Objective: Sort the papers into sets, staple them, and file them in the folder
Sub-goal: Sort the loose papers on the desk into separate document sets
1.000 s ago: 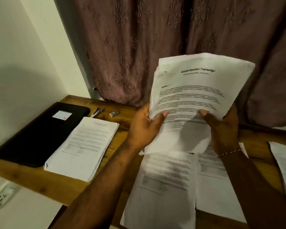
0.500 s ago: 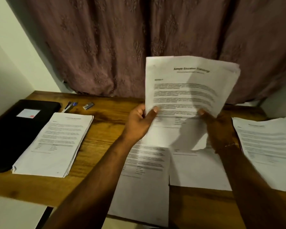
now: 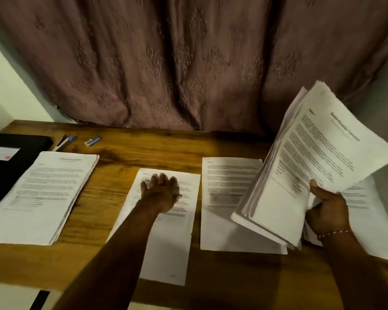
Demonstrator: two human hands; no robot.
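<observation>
Five lots of paper are showing on the wooden table (image 3: pixel 157 151). The right hand (image 3: pixel 327 211) is gripping one thick stack (image 3: pixel 311 166), thumb on top and fingers curled beneath, holding it tilted above the table's right side. The left hand (image 3: pixel 160 191) is lying flat, fingers straight and slightly spread, pressing on a thin middle pile (image 3: pixel 166 238). A second thin pile (image 3: pixel 224 198) is lying just to its right, and a third (image 3: pixel 367 233) is peeking out beneath the right hand. One thicker pile (image 3: pixel 43 195) is sitting at the left, overlapping one black folder (image 3: pixel 11 157). Behind it, pens (image 3: pixel 65 142), too blurred to count, and one small box (image 3: pixel 92 140) are resting near the curtain (image 3: pixel 188 63).
</observation>
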